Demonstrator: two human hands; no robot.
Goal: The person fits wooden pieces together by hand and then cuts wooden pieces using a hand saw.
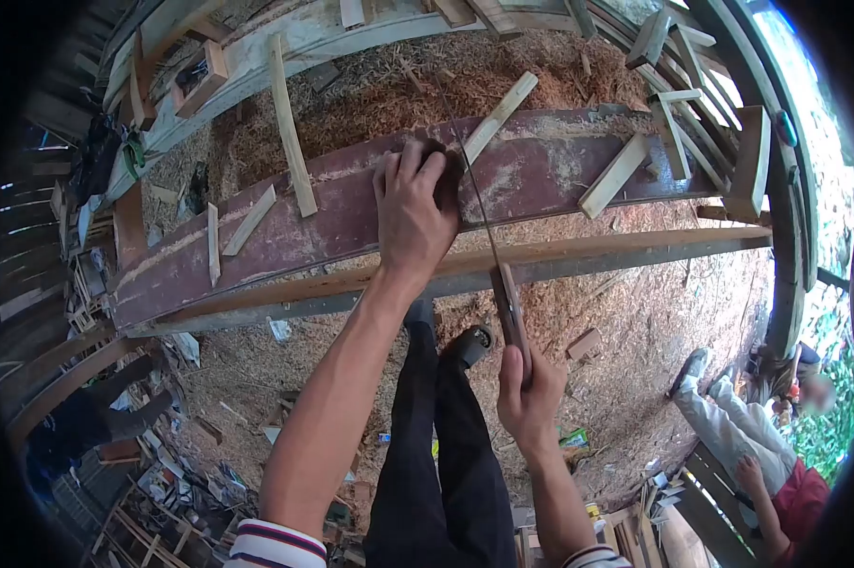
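Observation:
My right hand [533, 393] is wrapped around the wooden handle [512, 317] of a handsaw. Its thin, narrow blade [481, 204] runs up and away across the dark red wooden bench [531, 175]. On the bench top, just left of the blade, my left hand [413, 204] has its fingers bent over a dark piece of wood [450, 185], mostly hidden by the hand. A pale wooden strip [501, 115] lies right of the blade, its lower end close to it.
Loose wood strips [292, 128] and a short board [613, 177] lie on the bench. A long beam [626, 248] runs along its near side. Shavings [654, 322] cover the ground. One person [758, 445] sits at right; another person [77, 417] is at left.

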